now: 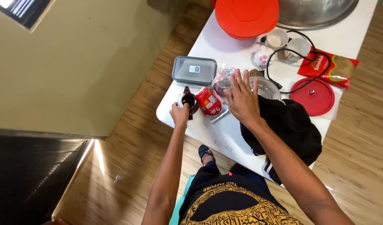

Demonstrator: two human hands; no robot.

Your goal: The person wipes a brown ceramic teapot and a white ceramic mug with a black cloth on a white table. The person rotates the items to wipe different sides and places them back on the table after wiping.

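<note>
Left hand (180, 113): closed around a small dark cup (189, 101) at the near left corner of the tabletop (225, 133); cup upright, dark inside. Right hand (242, 99): open, fingers spread, palm down, holding nothing, hovering over a clear bag (222, 79) and the rim of a glass lid (268, 88); contact cannot be told. Red packet (210, 102) lies between the hands, just beside the cup. Grey-lidded box (194, 70) sits beyond the cup at the left edge. Black cloth (289, 127) hangs over the near edge under the right forearm. Farther right: round red lid (313, 96), black cable (302, 62), red snack bag (331, 66). Far edge: orange lidded bowl (246, 16), steel basin (314, 12), two white cups (288, 42).
</note>
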